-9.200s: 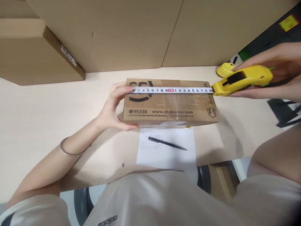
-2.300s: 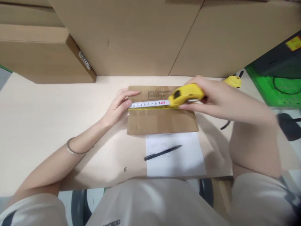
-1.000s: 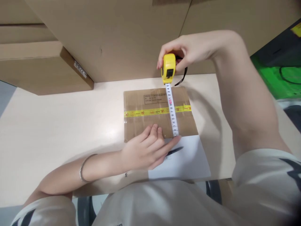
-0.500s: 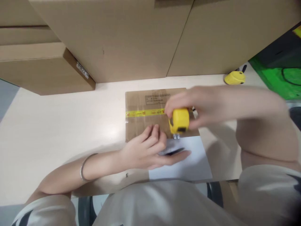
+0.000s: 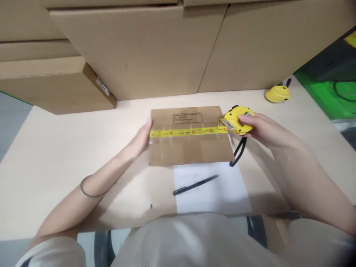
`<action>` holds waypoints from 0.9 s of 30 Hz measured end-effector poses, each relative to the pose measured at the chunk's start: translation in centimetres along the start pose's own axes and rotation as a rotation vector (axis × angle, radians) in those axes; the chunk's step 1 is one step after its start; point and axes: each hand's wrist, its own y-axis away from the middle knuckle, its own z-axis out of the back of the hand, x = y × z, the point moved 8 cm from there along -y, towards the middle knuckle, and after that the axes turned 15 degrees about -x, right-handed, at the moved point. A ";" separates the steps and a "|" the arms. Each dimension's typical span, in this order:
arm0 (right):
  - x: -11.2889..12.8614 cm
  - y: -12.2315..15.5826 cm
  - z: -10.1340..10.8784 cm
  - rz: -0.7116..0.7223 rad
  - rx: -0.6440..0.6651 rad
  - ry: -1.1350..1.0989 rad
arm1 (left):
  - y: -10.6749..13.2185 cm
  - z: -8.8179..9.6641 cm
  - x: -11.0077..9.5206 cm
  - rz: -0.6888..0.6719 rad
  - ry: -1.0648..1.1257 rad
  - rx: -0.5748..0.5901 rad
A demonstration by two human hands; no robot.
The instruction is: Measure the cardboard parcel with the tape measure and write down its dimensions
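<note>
A flat cardboard box [image 5: 189, 150] lies in front of me, a yellow printed tape [image 5: 178, 132] running across its top. My left hand [image 5: 141, 139] grips the box's left edge, its fingers partly hidden by the side. In my right hand [image 5: 257, 124] is a yellow tape measure [image 5: 236, 118], held against the box's right edge with my thumb on its case. A black wrist strap [image 5: 239, 152] dangles below it. Just nearer to me, a black pen [image 5: 196, 185] rests on a white sheet of paper [image 5: 222, 196] with faint handwriting.
Large cardboard boxes [image 5: 144, 55] stand along the back of the table [image 5: 111, 141]. At the left is another carton [image 5: 72, 85] with a label on its side. A second yellow tape measure [image 5: 277, 94] sits at the back right. Something green [image 5: 319, 89] lies beyond the table's right edge.
My left hand has moved from over the paper to the box's left edge. The pen now lies uncovered. My right hand has carried the tape measure right, to the box's right edge.
</note>
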 end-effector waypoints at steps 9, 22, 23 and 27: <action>5.6 3.0 3.0 0.175 -0.211 -0.192 | 1.1 1.0 -5.8 -0.499 0.003 0.018; 18.9 7.5 -11.7 1.137 0.215 0.524 | 2.6 -0.1 -4.1 -0.911 -0.242 0.099; 19.1 7.5 -12.8 1.150 0.248 0.535 | 2.5 0.1 -3.9 -0.903 -0.252 0.098; 18.9 7.7 -13.8 1.151 0.286 0.583 | 2.9 0.3 -3.5 -0.953 -0.361 0.112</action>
